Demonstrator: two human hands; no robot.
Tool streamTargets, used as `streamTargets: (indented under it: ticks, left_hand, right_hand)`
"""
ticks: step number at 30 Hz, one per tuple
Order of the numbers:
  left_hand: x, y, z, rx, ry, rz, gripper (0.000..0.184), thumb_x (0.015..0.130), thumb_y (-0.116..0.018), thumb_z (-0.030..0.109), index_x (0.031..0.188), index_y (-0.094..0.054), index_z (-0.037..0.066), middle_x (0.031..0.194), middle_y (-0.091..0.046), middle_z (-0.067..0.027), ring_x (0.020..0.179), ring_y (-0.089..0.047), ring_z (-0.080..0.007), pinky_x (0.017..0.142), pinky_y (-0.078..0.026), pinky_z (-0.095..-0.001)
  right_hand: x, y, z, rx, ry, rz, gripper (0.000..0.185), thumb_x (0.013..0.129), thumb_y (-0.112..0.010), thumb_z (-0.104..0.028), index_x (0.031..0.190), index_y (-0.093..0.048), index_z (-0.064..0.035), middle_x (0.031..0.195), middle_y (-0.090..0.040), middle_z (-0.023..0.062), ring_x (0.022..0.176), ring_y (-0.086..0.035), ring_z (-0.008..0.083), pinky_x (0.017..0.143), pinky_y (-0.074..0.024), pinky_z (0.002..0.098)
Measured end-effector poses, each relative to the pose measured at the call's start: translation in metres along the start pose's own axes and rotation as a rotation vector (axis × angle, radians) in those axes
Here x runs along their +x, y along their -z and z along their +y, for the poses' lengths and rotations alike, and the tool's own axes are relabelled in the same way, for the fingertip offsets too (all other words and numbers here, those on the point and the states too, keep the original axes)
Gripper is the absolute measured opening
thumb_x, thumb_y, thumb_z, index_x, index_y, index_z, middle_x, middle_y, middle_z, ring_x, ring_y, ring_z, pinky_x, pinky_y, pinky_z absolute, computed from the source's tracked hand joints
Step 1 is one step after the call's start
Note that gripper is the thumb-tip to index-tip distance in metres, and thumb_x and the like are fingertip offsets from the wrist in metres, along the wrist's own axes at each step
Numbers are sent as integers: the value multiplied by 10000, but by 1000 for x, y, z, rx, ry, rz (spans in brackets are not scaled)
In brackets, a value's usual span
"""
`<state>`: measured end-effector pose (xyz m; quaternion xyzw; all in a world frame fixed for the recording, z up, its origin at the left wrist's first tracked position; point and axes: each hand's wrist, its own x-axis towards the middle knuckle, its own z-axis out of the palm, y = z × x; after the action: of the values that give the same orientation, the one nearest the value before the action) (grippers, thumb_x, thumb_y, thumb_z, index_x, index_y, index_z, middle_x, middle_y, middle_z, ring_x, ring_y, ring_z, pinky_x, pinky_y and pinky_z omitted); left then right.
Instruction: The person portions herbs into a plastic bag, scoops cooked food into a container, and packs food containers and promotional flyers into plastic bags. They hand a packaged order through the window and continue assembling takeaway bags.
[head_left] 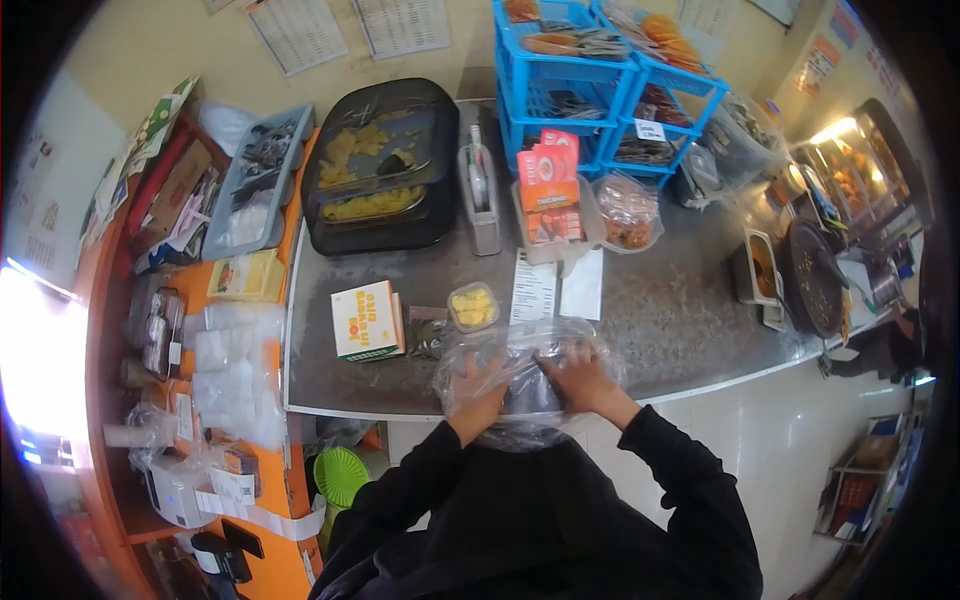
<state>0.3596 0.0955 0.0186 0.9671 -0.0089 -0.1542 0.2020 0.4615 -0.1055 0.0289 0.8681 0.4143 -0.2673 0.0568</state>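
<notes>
bag [528, 380] beside tub [477, 328]: yellow chunks [473, 306], apparently

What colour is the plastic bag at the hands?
The plastic bag is clear, colourless; head view shows it best.

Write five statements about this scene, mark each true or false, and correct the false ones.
1. The left hand and the right hand both touch the clear plastic bag. True.
2. The printed box stands right of the small tub. False: the printed box is left of the small tub.
3. The blue racks stand right of the black tray. True.
4. The black tray is bare. False: yellow pieces lie in it.
5. Both sleeves are black. True.
</notes>
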Motion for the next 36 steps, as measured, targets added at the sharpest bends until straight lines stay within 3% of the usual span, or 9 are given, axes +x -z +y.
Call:
streamTargets:
  ticks: [5, 7, 12, 17, 21, 24, 27, 29, 36]
  left_hand:
    - [-7, -30, 6, 7, -73, 145, 604, 870, -561, 168, 1451, -397, 148, 1590, -230, -113, 1441, -20, -514, 1083, -49, -708]
    - [-6, -43, 22, 96, -58, 108, 566, 888, -513, 143, 1440, -400, 95, 1584, -238, -138, 1436, -35, -523, 1083, -51, -716]
    - [-13, 1, 36, -36, -454, 210, 522, 853, -519, 111, 1366, -470, 29, 1436, -443, -184, 1381, -340, -407, 1060, -352, -547]
    - [-38, 27, 2, -14, -773, 378, 357, 820, -573, 172, 1155, -626, 62, 1268, -575, -110, 1188, -506, -238, 932, -411, -422]
    - [-52, 15, -32, -117, -794, 557, 347, 764, -710, 224, 1103, -684, 156, 1239, -601, -68, 1134, -521, -218, 921, -403, -424]
    - [-59, 18, -50, -147, -605, 850, 405, 680, -800, 288, 1066, -697, 222, 1256, -581, -76, 1131, -491, -246, 940, -369, -460]
    - [-66, 43, -50, -198, -377, 717, 330, 695, -796, 283, 1006, -689, 258, 1318, -535, -95, 1179, -442, -288, 944, -359, -482]
    - [-70, 51, -52, -223, -357, 742, 318, 704, -787, 255, 1006, -687, 239, 1343, -503, -115, 1194, -421, -311, 963, -345, -481]
    - [-68, 57, -77, -519, 323, 1217, 371, 818, -709, 174, 1140, -557, 72, 1378, -371, -187, 1241, -380, -341, 1008, -326, -461]
  right_hand:
    - [-13, 138, -30, 593, 405, -255, 646, 813, -753, -315, 1377, -507, -118, 1100, -674, 173, 961, -668, 327, 853, -518, 392]
    - [-1, 181, -42, 776, 492, 51, 456, 864, -702, -252, 1261, -595, -55, 901, -719, 112, 872, -691, 257, 804, -520, 381]
    - [114, 186, -42, 517, 404, 393, 581, 834, -725, -304, 1327, -531, -64, 1183, -608, 192, 1118, -585, 321, 927, -471, 401]
    - [153, 169, -135, 350, 538, 378, 1133, 613, -842, -539, 1515, -260, -177, 1477, -268, 274, 1333, -289, 491, 1016, -336, 630]
    - [170, 166, -183, 136, 439, 281, 1096, 661, -793, -592, 1515, -251, -170, 1457, -295, 265, 1299, -327, 491, 1037, -307, 630]
    - [187, 158, -155, 599, 419, 563, 956, 759, -742, -535, 1493, -290, -123, 1393, -378, 261, 1262, -377, 469, 1039, -350, 552]
    - [168, 176, -86, 572, 378, 831, 484, 849, -718, -281, 1268, -567, -90, 1208, -567, 160, 1106, -546, 313, 929, -451, 407]
    - [155, 189, -29, 565, 160, 912, 258, 843, -689, -123, 1095, -656, -75, 992, -645, 134, 829, -646, 242, 711, -522, 334]
    - [153, 165, 123, 146, -55, 942, 461, 707, -740, -55, 1138, -580, -43, 1112, -559, 165, 1029, -551, 379, 847, -472, 461]
